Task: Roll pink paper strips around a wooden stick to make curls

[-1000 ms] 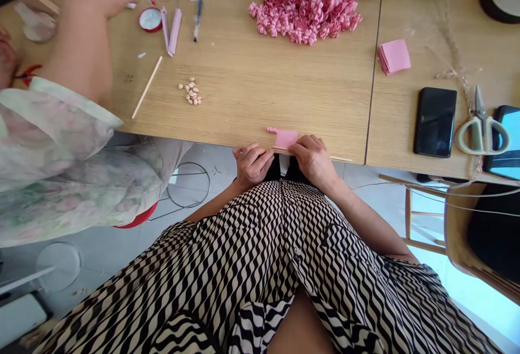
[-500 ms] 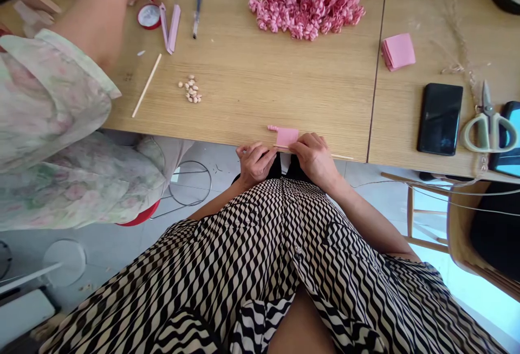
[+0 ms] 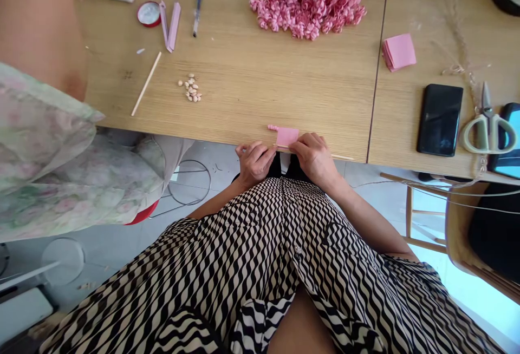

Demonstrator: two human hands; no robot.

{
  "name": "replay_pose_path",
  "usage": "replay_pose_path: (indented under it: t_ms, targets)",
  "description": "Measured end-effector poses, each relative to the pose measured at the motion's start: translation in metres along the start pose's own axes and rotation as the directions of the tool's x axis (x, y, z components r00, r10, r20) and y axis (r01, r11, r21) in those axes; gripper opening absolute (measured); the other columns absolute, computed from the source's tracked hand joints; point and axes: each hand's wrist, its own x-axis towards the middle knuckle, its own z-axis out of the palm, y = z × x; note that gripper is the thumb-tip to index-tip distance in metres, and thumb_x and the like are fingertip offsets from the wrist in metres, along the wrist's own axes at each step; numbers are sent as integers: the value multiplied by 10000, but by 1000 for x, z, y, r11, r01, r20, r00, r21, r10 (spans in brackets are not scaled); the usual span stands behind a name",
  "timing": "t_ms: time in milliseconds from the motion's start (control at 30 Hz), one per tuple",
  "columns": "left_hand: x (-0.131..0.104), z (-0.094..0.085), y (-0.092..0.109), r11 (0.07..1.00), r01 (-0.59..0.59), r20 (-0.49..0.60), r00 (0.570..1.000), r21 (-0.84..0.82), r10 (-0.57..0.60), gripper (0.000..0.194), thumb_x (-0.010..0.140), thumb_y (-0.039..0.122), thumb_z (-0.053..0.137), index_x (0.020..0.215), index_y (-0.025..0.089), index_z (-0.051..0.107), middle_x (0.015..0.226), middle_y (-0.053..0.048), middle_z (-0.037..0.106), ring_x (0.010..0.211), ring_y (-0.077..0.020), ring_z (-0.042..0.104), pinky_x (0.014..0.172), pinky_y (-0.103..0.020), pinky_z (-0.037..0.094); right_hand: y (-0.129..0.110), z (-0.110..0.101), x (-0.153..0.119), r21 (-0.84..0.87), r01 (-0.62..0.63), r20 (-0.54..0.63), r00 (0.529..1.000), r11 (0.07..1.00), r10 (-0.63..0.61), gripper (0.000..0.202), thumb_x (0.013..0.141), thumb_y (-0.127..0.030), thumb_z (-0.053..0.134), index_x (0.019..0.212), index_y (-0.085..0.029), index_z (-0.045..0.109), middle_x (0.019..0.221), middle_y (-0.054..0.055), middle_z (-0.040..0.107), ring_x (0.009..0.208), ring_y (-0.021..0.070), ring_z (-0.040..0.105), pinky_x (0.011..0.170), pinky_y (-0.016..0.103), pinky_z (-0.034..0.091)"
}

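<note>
At the table's front edge lies a small pink paper piece (image 3: 287, 136), with a thin wooden stick (image 3: 342, 157) along its near side. My left hand (image 3: 255, 163) pinches the stick at the paper's left corner. On the right, my right hand (image 3: 313, 158) has its fingers closed on the stick and the paper's right corner; the stick's end sticks out beyond it. A small rolled pink strip (image 3: 272, 127) touches the paper's upper left.
A pink curled paper heap (image 3: 311, 2), pink paper stack (image 3: 399, 51), phone (image 3: 440, 119) and scissors (image 3: 488, 126) lie beyond and right. Nuts (image 3: 192, 89), another stick (image 3: 146, 83) and tape (image 3: 149, 14) lie left, near another person's arm (image 3: 44, 29).
The other person's arm has moved left, away from the tape, and that hand has left the view. My hands look almost unchanged.
</note>
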Motion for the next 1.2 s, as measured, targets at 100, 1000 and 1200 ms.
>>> replay_pose_path:
  t_ms: [100, 1000, 1200]
  targets:
    - [2, -1, 1, 1000, -16, -15, 1000, -2, 16, 212, 942, 313, 546, 1027, 275, 737, 799, -32, 702, 923, -204, 660, 885, -389, 285, 0, -1, 0, -11, 3, 1, 1000, 1000, -3, 228, 953, -214, 461, 910, -211, 685, 935, 79, 640, 900, 223, 489, 780, 348, 350]
    - [2, -2, 16, 994, 112, 82, 990, -8, -111, 272, 967, 316, 483, 1093, 223, 705, 823, -65, 722, 964, -248, 646, 826, -411, 248, 2, -2, -1, 146, -15, -82, 996, 989, 27, 257, 966, -234, 431, 1035, -185, 674, 962, 102, 655, 901, 220, 531, 809, 354, 427]
    - [7, -3, 26, 979, 188, 154, 968, 83, -199, 358, 991, 381, 409, 1148, 225, 690, 845, -79, 701, 1004, -250, 620, 849, -394, 260, 6, -6, 1, 274, -7, -153, 987, 962, 51, 253, 959, -228, 439, 1049, -167, 667, 947, 106, 651, 892, 215, 567, 804, 355, 491]
